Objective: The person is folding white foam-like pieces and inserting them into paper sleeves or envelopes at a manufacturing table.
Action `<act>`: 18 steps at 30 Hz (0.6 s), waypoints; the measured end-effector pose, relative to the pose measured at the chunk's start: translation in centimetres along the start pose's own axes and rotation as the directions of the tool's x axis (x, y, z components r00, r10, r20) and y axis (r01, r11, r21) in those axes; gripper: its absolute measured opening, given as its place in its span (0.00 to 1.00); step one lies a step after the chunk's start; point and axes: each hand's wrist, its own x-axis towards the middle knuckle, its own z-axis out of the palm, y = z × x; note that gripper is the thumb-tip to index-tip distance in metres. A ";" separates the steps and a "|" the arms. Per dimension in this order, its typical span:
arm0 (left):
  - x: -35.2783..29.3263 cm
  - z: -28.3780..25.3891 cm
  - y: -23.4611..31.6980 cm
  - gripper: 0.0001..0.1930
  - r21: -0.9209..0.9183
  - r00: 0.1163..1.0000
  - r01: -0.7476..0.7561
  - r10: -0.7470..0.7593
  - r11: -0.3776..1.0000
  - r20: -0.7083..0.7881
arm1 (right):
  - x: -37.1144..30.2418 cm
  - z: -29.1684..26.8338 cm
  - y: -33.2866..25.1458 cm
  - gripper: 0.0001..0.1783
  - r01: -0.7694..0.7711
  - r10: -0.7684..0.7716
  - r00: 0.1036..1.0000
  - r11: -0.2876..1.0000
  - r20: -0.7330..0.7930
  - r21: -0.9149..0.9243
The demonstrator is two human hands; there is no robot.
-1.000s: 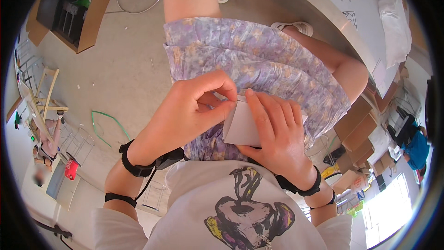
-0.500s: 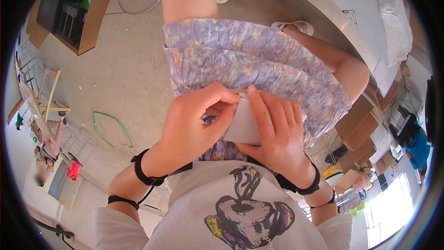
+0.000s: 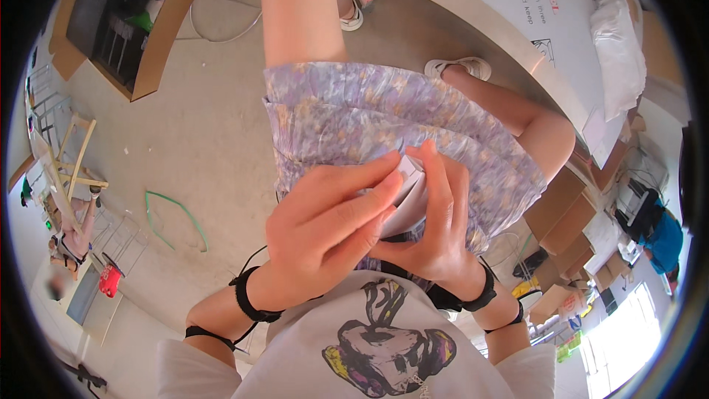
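Between my hands, above my lap, is a small white cardboard box (image 3: 408, 210), tilted with its flapped end turned up toward me. My right hand (image 3: 436, 225) is wrapped round its side, with the thumb low and the forefinger along the upper edge. At the flapped end the fingers of my left hand (image 3: 336, 210) press on the box's edge, close to my right fingertips. Much of the box is hidden behind the fingers. Under both hands spreads a purple floral skirt (image 3: 354, 111).
A large brown carton (image 3: 151, 52) with dark contents stands open at the far left. A white-covered table (image 3: 509, 7) curves along the far right. Brown boxes (image 3: 565, 210) are piled at the right. A green strap (image 3: 177, 210) lies on the floor; another person (image 3: 74, 244) is at the far left.
The white box has been tipped up, so its flapped end shows now instead of its broad face. My left hand has shifted right, its fingers straighter along the end.
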 end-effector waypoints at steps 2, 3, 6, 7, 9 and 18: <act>0.0 0.1 0.2 0.14 0.072 0.998 -0.057 0.058 0.996 -0.005 | 0.0 0.4 0.2 0.60 0.027 -0.027 0.999 1.000 -0.029 -0.010; 0.1 0.1 0.3 0.14 0.072 0.998 -0.059 0.060 0.996 -0.007 | -0.1 0.5 0.3 0.59 0.036 -0.037 0.998 0.999 -0.047 -0.021; 0.1 0.1 0.4 0.14 0.089 0.998 -0.065 0.064 0.994 0.016 | -0.2 0.2 0.3 0.59 0.018 -0.019 0.999 1.000 -0.026 -0.025; 0.0 0.0 0.3 0.15 0.074 0.998 -0.054 0.051 0.996 0.045 | -0.2 0.0 0.3 0.60 -0.010 0.010 1.000 1.000 0.011 -0.018; -0.2 -0.3 -0.2 0.16 0.062 0.996 -0.043 0.038 0.997 0.076 | 0.2 -1.0 0.3 0.62 -0.106 0.088 0.987 0.984 0.131 0.140; 1.4 -2.7 -1.5 0.24 -0.442 0.927 0.315 -0.174 0.840 0.332 | 1.4 -2.9 2.3 0.65 -0.598 0.008 0.755 0.419 0.656 0.683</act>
